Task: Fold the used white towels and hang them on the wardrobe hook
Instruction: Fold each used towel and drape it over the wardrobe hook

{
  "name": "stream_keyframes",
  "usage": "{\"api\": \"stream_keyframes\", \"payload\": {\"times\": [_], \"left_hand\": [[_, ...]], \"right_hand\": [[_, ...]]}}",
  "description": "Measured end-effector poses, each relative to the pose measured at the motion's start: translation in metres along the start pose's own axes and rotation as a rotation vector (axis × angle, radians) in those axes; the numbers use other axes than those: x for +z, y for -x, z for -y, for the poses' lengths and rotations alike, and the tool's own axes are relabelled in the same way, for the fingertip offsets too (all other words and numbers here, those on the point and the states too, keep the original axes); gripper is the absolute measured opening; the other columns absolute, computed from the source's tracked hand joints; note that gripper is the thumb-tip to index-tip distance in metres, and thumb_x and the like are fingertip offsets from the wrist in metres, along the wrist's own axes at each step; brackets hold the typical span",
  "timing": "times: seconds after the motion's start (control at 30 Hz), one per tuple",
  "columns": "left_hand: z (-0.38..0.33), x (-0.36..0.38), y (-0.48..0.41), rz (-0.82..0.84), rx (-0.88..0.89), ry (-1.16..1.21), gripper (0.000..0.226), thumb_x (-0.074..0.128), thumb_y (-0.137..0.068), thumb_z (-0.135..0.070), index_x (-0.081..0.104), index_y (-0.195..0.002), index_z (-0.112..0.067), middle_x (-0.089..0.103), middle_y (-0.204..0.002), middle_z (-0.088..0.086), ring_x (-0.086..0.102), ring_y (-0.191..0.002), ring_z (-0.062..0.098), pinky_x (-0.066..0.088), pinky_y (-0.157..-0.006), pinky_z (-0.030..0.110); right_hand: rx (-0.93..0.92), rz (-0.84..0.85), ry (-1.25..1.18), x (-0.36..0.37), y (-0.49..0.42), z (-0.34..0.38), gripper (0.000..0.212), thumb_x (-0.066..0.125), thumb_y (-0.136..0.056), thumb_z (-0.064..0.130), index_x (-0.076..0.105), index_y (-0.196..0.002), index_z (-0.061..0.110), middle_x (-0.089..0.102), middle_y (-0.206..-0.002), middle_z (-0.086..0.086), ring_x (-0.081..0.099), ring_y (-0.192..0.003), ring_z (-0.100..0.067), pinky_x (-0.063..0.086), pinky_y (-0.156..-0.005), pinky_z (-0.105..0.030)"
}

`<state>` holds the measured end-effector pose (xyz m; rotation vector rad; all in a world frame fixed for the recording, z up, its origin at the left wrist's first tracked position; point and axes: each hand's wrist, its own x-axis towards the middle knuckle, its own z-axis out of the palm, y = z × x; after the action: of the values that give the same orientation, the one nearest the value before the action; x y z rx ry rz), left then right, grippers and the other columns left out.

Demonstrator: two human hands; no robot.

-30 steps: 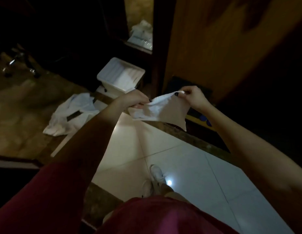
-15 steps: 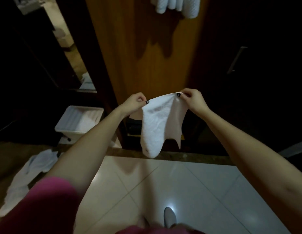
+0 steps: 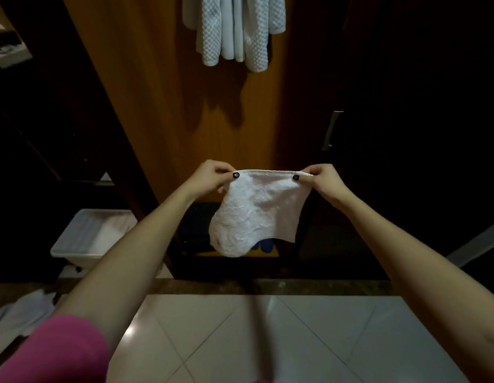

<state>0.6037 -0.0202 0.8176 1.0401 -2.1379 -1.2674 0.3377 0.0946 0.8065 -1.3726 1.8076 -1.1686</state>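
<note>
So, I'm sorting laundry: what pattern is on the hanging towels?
The hanging towels show a pale waffle-weave pattern, clearest in the head view.

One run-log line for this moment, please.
small white towel: held up, hanging free | left hand: pinches its top corner | right hand: pinches other top corner | hanging towels: above, on wood panel

A white ribbed plastic tub (image 3: 91, 239) sits low on the left, just beyond a dark mottled stone strip (image 3: 309, 286) that borders the glossy pale floor tiles (image 3: 295, 341), whose grout lines run diagonally. On the right, a slim metal handle (image 3: 332, 131) stands upright on a dark door (image 3: 406, 134). Low in the middle, small rounded blue things (image 3: 263, 246) lie on a yellow surface, too dim to identify.
</note>
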Motion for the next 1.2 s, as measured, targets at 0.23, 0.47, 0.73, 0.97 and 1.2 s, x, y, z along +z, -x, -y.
{"api": "stream_keyframes", "payload": {"times": [0.23, 0.47, 0.73, 0.97, 1.2], "left_hand": [[-0.024, 0.01, -0.023, 0.01, 0.037, 0.006, 0.027, 0.071, -0.084, -0.024, 0.058, -0.061, -0.021, 0.054, -0.063, -0.01, 0.048, -0.058, -0.001, 0.038, -0.061, 0.01], [-0.052, 0.028, -0.036, 0.053, 0.097, 0.086, 0.05, 0.074, -0.078, -0.032, 0.039, -0.042, -0.028, 0.043, -0.056, -0.021, 0.037, -0.055, -0.004, 0.033, -0.058, 0.006], [-0.059, 0.028, -0.031, 0.069, 0.123, 0.248, 0.049, 0.064, -0.088, -0.013, 0.047, -0.043, -0.02, 0.048, -0.068, -0.009, 0.045, -0.06, 0.001, 0.039, -0.06, 0.01], [-0.049, 0.02, -0.023, 0.002, 0.114, 0.313, 0.057, 0.064, -0.084, 0.004, 0.033, -0.044, -0.023, 0.048, -0.064, -0.008, 0.044, -0.057, 0.004, 0.042, -0.061, 0.014], [-0.061, 0.013, -0.017, 0.004, 0.06, 0.528, 0.048, 0.065, -0.086, -0.01, 0.038, -0.048, -0.02, 0.04, -0.051, -0.006, 0.036, -0.045, 0.005, 0.037, -0.046, 0.016]], "right_hand": [[-0.033, 0.15, -0.142, -0.018, -0.015, 0.009, 0.016, 0.063, -0.093, 0.019, 0.074, -0.096, 0.008, 0.073, -0.093, 0.0, 0.068, -0.084, -0.004, 0.053, -0.073, -0.015], [0.007, 0.314, -0.244, -0.009, -0.031, 0.019, 0.015, 0.058, -0.093, 0.005, 0.073, -0.092, 0.003, 0.049, -0.137, 0.005, 0.051, -0.123, -0.011, 0.047, -0.095, -0.026], [0.14, 0.506, -0.523, 0.0, -0.038, 0.027, 0.029, 0.052, -0.091, 0.004, 0.063, -0.114, -0.009, 0.068, -0.114, -0.012, 0.066, -0.099, -0.024, 0.051, -0.084, -0.032], [0.14, 0.648, -0.553, 0.001, -0.034, 0.026, 0.015, 0.055, -0.087, 0.01, 0.068, -0.078, 0.011, 0.063, -0.073, -0.002, 0.059, -0.069, -0.014, 0.045, -0.061, -0.024], [0.074, 0.726, -0.629, 0.007, -0.031, 0.042, 0.023, 0.057, -0.087, 0.012, 0.065, -0.065, 0.014, 0.071, -0.112, 0.001, 0.068, -0.093, -0.017, 0.051, -0.076, -0.031]]}}
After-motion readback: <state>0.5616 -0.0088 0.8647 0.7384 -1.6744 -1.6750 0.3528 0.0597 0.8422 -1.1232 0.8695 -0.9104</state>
